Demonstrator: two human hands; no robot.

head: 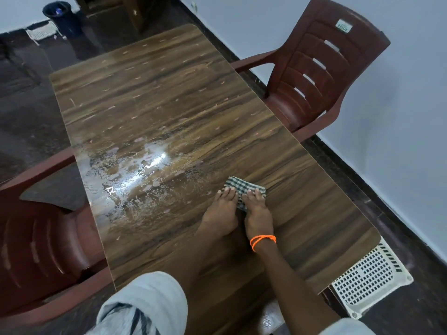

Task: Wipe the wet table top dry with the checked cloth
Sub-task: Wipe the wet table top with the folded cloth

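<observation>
Green-checked cloth (244, 191), folded small, lies pressed under flat left hand (221, 213) and right hand (257, 213).

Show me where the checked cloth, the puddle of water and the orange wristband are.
checked cloth (238, 187): head view, on its bare far part beyond the fingertips.
puddle of water (142, 170): head view, on its shiny middle.
orange wristband (262, 240): head view, on the band across the right wrist.
</observation>
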